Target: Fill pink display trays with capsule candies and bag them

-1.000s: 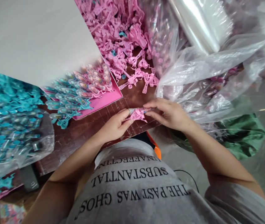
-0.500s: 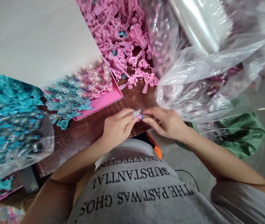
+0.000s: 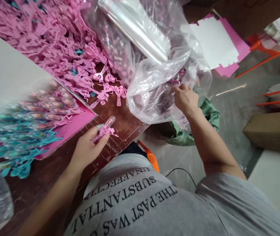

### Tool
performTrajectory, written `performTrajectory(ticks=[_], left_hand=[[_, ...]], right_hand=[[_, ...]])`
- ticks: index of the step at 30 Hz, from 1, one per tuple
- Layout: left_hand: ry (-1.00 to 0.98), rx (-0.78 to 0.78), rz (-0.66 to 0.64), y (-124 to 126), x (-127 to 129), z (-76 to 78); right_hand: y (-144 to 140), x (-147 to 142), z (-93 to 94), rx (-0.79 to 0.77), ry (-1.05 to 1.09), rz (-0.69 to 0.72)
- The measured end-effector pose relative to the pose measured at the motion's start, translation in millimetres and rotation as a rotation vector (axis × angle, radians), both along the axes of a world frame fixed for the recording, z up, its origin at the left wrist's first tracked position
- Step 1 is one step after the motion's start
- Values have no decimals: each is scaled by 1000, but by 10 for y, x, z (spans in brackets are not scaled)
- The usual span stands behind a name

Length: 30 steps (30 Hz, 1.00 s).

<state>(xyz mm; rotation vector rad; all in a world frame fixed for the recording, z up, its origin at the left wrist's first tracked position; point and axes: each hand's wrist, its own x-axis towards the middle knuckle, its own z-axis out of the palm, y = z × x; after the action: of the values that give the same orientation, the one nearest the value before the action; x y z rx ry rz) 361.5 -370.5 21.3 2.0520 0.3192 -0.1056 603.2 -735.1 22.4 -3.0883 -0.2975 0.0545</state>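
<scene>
My left hand (image 3: 90, 144) is closed around a small tube with a clear rounded cap (image 3: 109, 122), held at a slant over the table. A pink openwork plastic piece (image 3: 106, 130) sits around that tube, by my thumb. At the mouth of a clear plastic bag (image 3: 152, 88) is my right hand (image 3: 186, 98), its fingers curled and their tips partly hidden. Small purple and pink items (image 3: 178, 77) show inside the bag near those fingertips; I cannot make out what, if anything, they grip.
A pink-based box (image 3: 67, 131) holds rows of pink and teal capped tubes (image 3: 38, 114). Behind it lies a heap of pink plastic pieces (image 3: 53, 42). A roll of clear film (image 3: 137, 29) rests on the bags. Beyond the table edge are green sacking (image 3: 179, 134) and a carton (image 3: 272, 131).
My right hand has left the tube and moved right to the bag. My left hand keeps the tube, now lower left in view. The view has turned to the right.
</scene>
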Motion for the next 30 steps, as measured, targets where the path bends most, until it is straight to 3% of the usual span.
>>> performTrajectory(ticks=[2, 4, 7, 8, 11, 13, 16, 19, 22, 25, 30], left_hand=[[35, -81, 30, -40, -2, -51], [25, -130, 74, -79, -2, -87], [1, -214, 137, -80, -31, -101], [3, -249, 146, -69, -48, -96], [33, -376, 143, -59, -91, -51], [59, -468, 137, -86, -96, -5], [100, -590, 118, -139, -88, 58], [109, -628, 105, -140, -113, 80], [49, -530, 86, -106, -188, 63], [-66, -325, 72, -87, -291, 61], [-343, 166, 27, -19, -468, 91]], right_hand=[[-213, 191, -170, -67, -9, 155], [-314, 274, -255, -16, -116, 295], [-213, 131, -159, 141, -249, 377], [-119, 6, -77, 216, -245, 381], [295, -542, 205, 784, 1, 320], [641, -926, 320, 1060, 254, 496], [1122, -1272, 295, 1120, 449, 746], [1367, -1325, 181, 1092, 470, 823], [1415, -1302, 159, 1018, 447, 906], [1446, -1342, 194, 991, 486, 904], [1634, -1461, 135, 1008, 992, 579]])
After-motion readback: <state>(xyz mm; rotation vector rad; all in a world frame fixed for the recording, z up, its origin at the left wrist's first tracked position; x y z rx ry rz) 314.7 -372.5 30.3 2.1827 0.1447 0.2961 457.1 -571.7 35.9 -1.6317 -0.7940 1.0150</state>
